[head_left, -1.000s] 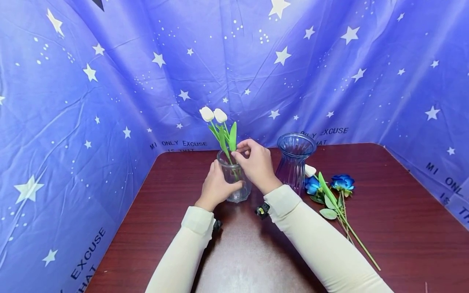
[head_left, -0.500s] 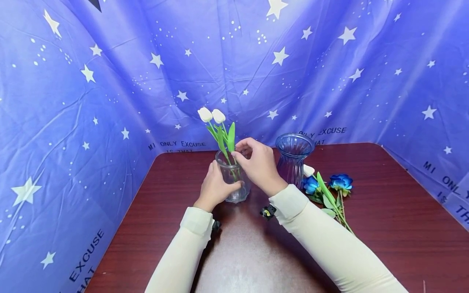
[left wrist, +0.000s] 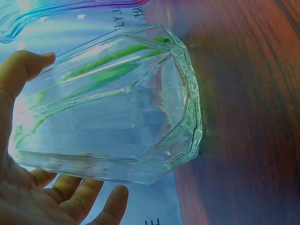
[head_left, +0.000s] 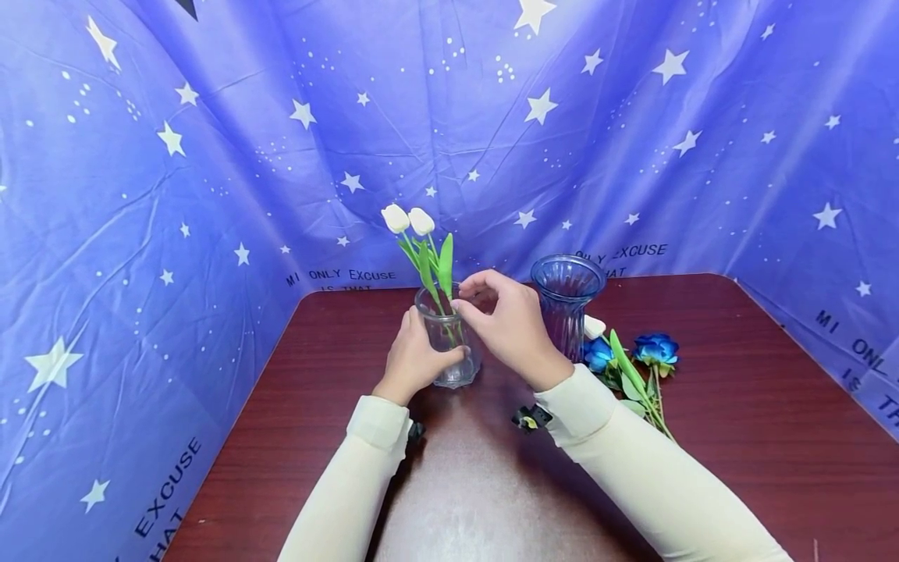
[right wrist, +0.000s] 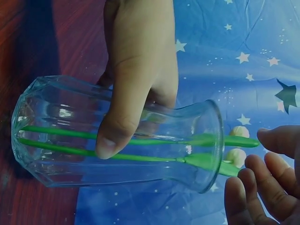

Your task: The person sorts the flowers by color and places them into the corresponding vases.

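Note:
A clear glass vase (head_left: pixel 455 373) stands upright on the table. My left hand (head_left: pixel 413 359) grips its side, the thumb across the front in the right wrist view and the fingers around the other side. Two white tulips (head_left: pixel 421 222) with green leaves stand in this vase, leaning left, their stems (right wrist: pixel 70 150) reaching the bottom of the glass. Beside the rim, at the right, is my right hand (head_left: pixel 516 328). Its fingers are loosely bent close to a green leaf (head_left: pixel 445 265), and nothing shows held between them.
A blue fluted glass vase (head_left: pixel 567 290) stands behind the right hand. To its right lie another white tulip (head_left: pixel 594 326) and two blue flowers (head_left: pixel 656 353) with stems and leaves on the dark red wooden table (head_left: pixel 765 390). Starry blue cloth (head_left: pixel 449 117) hangs around the table.
My right hand has drawn slightly back to the right and down from the tulip leaves. The left hand and the vase stay where they were.

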A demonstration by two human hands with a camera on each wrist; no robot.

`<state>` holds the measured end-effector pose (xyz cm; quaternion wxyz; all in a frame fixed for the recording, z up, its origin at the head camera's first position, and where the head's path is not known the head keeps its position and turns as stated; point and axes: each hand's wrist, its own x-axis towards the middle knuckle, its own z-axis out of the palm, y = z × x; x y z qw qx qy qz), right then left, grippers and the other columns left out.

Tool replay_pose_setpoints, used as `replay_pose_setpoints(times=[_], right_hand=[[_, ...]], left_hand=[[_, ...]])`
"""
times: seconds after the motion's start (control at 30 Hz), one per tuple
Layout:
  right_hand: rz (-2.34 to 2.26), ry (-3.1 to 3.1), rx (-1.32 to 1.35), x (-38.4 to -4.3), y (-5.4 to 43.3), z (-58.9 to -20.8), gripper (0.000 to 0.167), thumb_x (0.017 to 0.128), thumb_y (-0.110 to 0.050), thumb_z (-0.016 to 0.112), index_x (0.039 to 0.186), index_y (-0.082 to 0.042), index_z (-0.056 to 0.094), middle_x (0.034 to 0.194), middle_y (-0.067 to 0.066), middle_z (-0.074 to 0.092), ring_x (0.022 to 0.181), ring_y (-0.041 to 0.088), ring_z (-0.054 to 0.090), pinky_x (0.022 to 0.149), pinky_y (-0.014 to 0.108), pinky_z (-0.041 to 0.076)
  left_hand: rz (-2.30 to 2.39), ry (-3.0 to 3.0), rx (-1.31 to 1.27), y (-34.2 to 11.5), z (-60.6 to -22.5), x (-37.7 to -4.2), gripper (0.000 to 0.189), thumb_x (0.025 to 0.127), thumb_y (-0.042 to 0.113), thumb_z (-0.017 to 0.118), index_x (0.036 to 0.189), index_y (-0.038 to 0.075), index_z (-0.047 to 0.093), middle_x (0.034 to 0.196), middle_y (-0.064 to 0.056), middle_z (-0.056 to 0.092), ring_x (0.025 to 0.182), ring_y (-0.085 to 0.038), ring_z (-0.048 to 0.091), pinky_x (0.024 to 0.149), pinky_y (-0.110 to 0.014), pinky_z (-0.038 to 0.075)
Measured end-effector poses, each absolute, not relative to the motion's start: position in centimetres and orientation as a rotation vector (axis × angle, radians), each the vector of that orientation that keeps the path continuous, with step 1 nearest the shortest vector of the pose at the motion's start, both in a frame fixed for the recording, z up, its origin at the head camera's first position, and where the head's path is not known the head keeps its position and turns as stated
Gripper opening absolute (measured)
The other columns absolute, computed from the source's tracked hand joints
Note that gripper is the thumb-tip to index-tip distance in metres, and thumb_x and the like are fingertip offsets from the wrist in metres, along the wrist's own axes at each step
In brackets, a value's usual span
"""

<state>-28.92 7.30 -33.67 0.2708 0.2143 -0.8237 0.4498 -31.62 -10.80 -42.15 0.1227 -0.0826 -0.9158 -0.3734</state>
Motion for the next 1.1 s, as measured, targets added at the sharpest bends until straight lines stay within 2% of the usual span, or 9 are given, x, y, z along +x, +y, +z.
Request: replay_pose_setpoints(times=[0.47, 0.63, 1.1], right_hand=[[1.233, -2.244, 0.596, -26.8, 8.5, -33.9, 0.02, 0.087, -0.023, 0.085, 0.101, -0.018, 0.073, 0.089, -0.009, 0.075, 0.077, 0.003, 0.069, 0.069, 0.029, 0.056], [1.254, -2.247, 0.58, -26.2, 9.0, -34.0, 0.019, 0.086, -0.022, 0.085, 0.101, -0.017, 0.074, 0.09, -0.009, 0.075, 0.075, 0.003, 0.068, 0.069, 0.031, 0.058], [1.234, -2.286, 0.594, -24.2, 11.8, -34.1, 0.024, 0.086, -0.024, 0.086, 0.105, -0.017, 0.072, 0.093, -0.006, 0.076, 0.082, 0.005, 0.07, 0.067, 0.026, 0.056]], left_hand=[[-1.087, -2.651, -0.241, -10.7, -42.1, -31.5, 0.102, 0.07, 0.051, 0.089, 0.148, 0.011, 0.037, 0.131, -0.009, 0.052, 0.11, -0.031, 0.063, 0.09, -0.05, 0.054], [-1.073, -2.669, -0.224, -10.7, -42.2, -31.6, 0.103, 0.07, 0.052, 0.088, 0.149, 0.013, 0.035, 0.133, -0.008, 0.051, 0.113, -0.03, 0.063, 0.091, -0.05, 0.054], [-1.103, -2.652, -0.237, -10.6, -42.3, -31.6, 0.102, 0.069, 0.05, 0.088, 0.149, 0.014, 0.037, 0.133, -0.007, 0.051, 0.112, -0.029, 0.062, 0.093, -0.05, 0.054]])
